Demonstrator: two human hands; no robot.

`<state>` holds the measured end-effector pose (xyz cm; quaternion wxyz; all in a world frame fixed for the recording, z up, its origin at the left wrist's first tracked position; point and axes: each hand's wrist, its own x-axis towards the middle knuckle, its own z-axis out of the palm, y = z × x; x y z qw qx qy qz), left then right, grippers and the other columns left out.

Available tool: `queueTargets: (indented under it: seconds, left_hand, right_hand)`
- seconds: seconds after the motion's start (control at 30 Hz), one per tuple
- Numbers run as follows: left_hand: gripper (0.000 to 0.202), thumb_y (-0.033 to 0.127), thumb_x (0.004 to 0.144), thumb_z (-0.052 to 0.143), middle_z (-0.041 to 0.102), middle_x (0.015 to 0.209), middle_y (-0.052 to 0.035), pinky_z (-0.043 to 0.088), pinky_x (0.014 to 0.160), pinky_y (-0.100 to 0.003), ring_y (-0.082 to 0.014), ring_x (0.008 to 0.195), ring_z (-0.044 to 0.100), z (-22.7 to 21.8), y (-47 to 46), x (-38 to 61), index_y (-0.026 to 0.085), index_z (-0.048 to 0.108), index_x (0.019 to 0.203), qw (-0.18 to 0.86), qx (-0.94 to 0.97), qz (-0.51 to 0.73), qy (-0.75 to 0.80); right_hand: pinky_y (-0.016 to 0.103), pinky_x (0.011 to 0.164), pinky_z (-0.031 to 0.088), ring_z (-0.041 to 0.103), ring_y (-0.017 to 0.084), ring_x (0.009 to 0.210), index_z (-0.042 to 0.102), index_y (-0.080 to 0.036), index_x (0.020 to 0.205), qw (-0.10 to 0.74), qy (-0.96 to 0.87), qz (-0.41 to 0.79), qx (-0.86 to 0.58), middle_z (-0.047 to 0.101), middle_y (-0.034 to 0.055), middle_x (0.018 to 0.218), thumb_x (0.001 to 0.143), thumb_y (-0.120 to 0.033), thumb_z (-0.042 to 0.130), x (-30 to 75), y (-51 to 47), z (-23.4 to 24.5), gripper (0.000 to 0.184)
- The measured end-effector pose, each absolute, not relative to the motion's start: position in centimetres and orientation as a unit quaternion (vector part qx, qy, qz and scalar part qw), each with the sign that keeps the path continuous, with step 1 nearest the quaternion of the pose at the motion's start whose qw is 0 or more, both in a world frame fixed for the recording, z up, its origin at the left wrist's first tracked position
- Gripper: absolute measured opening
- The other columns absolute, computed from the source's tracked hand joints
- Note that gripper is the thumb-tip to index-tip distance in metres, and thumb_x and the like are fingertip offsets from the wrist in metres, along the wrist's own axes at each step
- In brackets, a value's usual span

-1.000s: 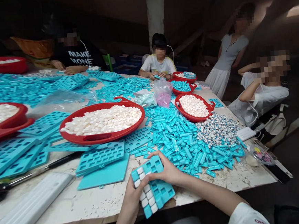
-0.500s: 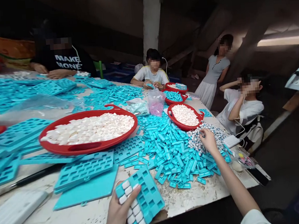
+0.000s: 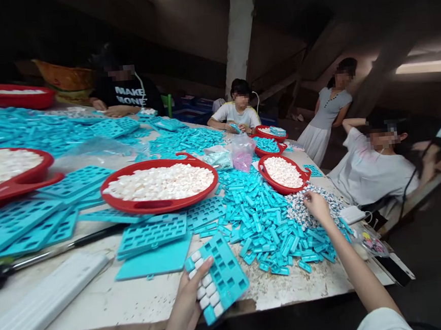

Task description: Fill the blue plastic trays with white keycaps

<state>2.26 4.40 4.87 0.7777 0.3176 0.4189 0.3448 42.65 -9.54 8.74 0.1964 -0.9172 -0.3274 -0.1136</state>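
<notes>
Turquoise plastic mould point(image 3: 224, 271) gripped by left hand point(image 3: 184, 304), fingers wrapped round its edge, white pieces point(image 3: 208, 290) seated in slots. Right hand point(image 3: 317, 207) bunched narrow on heap of speckled wrapped pieces point(image 3: 296, 210), hold can't be told. Loose turquoise bars point(image 3: 271, 227) just left of fingers, all on counter point(image 3: 140, 306).

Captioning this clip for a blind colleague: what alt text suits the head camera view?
A person's left hand holds a turquoise grid tray with white pieces in its cells, while the right hand reaches over a heap of small wrapped pieces beside a mass of turquoise plastic parts on a long worktable. A red tray of white pieces sits nearby.
</notes>
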Motion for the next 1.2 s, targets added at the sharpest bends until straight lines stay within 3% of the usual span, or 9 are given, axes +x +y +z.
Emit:
queueTargets:
  seconds: [0.3,0.57,0.7,1.0,1.2]
  left_hand:
    - [0.05,0.02,0.064,0.085,0.078,0.1,-0.0062,0.062,0.085,-0.038,-0.0283,0.096,0.075,4.9,4.1,2.4,0.02,0.065,0.11,0.789,0.292,0.359,0.405]
    - [0.061,0.027,0.055,0.091,0.078,0.101,-0.0069,0.063,0.083,-0.038,-0.0325,0.103,0.073,4.8,4.2,2.2,0.017,0.065,0.11,0.778,0.321,0.357,0.405]
    - [0.065,0.03,0.055,0.091,0.077,0.105,-0.0089,0.064,0.079,-0.039,-0.0336,0.101,0.074,4.7,4.1,2.3,0.018,0.064,0.113,0.776,0.328,0.352,0.409]
    - [0.062,0.036,0.058,0.091,0.077,0.105,-0.0078,0.06,0.087,-0.04,-0.03,0.1,0.074,4.1,4.1,2.5,0.02,0.062,0.111,0.78,0.331,0.343,0.405]
    - [0.063,0.034,0.055,0.09,0.075,0.102,-0.0053,0.057,0.088,-0.036,-0.0279,0.101,0.072,3.0,4.1,2.5,0.02,0.06,0.109,0.762,0.345,0.384,0.391]
  right_hand:
    - [0.03,0.071,0.047,0.068,0.024,0.075,0.072,-0.021,0.08,0.308,-0.301,-0.095,-0.897,0.074,0.0048,0.078,0.074,-0.03,0.068,43.3,-9.4,8.9,0.012]
    - [0.034,0.074,0.054,0.071,0.025,0.079,0.07,-0.017,0.094,0.502,-0.334,-0.043,-0.797,0.074,0.01,0.094,0.077,-0.051,0.061,41.0,-9.3,9.1,0.039]
    - [0.036,0.075,0.057,0.071,0.024,0.08,0.069,-0.015,0.094,0.566,-0.331,-0.012,-0.755,0.074,0.0106,0.092,0.072,-0.057,0.072,39.8,-8.8,9.2,0.047]
    - [0.04,0.08,0.06,0.072,0.026,0.086,0.07,-0.017,0.096,0.619,-0.341,0.039,-0.706,0.074,0.0109,0.092,0.062,-0.054,0.085,35.7,-7.0,9.4,0.052]
    - [0.038,0.081,0.061,0.073,0.025,0.085,0.074,-0.02,0.091,0.602,-0.395,0.221,-0.658,0.076,0.0079,0.091,0.066,-0.049,0.087,28.5,-5.7,8.7,0.04]
